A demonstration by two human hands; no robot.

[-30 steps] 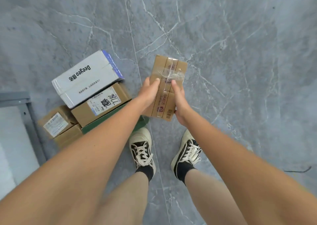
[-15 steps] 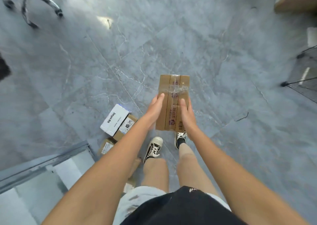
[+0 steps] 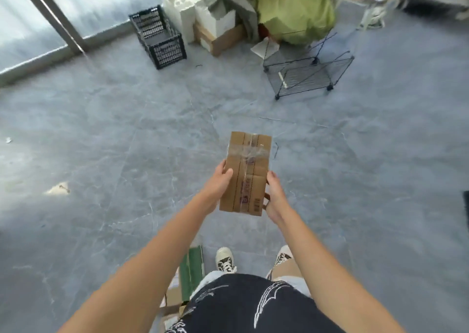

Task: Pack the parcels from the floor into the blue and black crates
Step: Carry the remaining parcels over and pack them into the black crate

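Since a second ago I have straightened up from the pile, and my view has swung off the floor parcels to the far side of the room. The grey floor [image 3: 127, 142] stretches ahead of me to the black crate [image 3: 159, 37] by the window, well apart from where I stand; I see no blue crate, though the blur up there may hide it. A few leftover parcels [image 3: 193, 269] lie by my feet. The taped cardboard parcel [image 3: 246, 174] is in the air before me, my left hand [image 3: 218, 180] and right hand [image 3: 274, 195] clamped on its opposite sides. The tape looks slick, so I judge it could slip if I loosen my hold while walking.
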